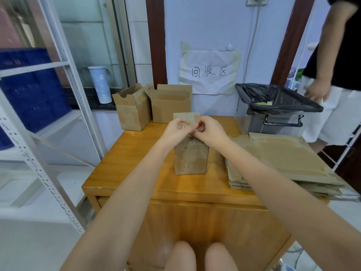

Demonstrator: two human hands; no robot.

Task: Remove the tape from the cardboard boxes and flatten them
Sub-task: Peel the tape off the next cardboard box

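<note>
A small upright cardboard box (191,159) stands in the middle of the wooden table (132,153), one top flap raised behind my hands. My left hand (176,130) and my right hand (210,132) meet above its top, and both pinch a strip of clear tape (192,127) stretched between their fingertips. Two more open cardboard boxes (133,108) (171,106) stand at the table's far left edge against the wall. A stack of flattened cardboard (281,163) lies on the right side of the table.
A bin lined with a black bag (277,106) sits at the far right of the table, scraps inside. Another person (336,71) stands beyond it on the right. White metal shelving (48,118) with blue crates stands to the left. A paper sign (209,72) hangs on the wall.
</note>
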